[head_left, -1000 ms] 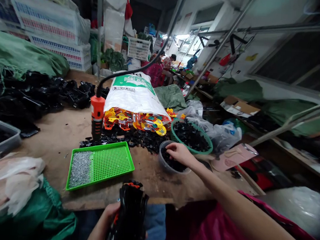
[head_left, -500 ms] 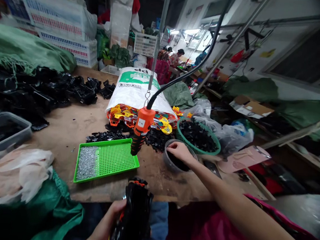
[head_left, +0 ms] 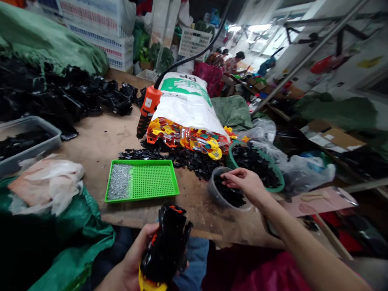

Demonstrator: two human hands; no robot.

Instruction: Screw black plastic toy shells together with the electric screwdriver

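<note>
The fingers of the left hand (head_left: 148,236) are closed around a glossy black moulded plastic piece (head_left: 166,246), gripping it above the lap, just off the near edge of the wooden surface (head_left: 93,142). The piece's long axis stands nearly upright, with its yellow plastic end (head_left: 151,289) pointing down and its orange-marked top pointing up and away from the person.

The fingers of the right hand (head_left: 233,177) curl down into a round grey plastic bowl (head_left: 214,195) of small black plastic pieces (head_left: 230,195); I cannot tell whether they are pinching one. Just beyond the bowl sits a round green basket (head_left: 280,181) heaped with similar black pieces.

The latest change is farther out: an orange-and-black electric screwdriver (head_left: 147,108), hanging from a black cable, has swung away from above the bright green perforated tray (head_left: 157,180) and now hangs beside a white woven sack (head_left: 187,102). Red-and-yellow plastic pieces (head_left: 188,138) spill from the sack, while the tray holds small silver screws (head_left: 120,182).
</note>
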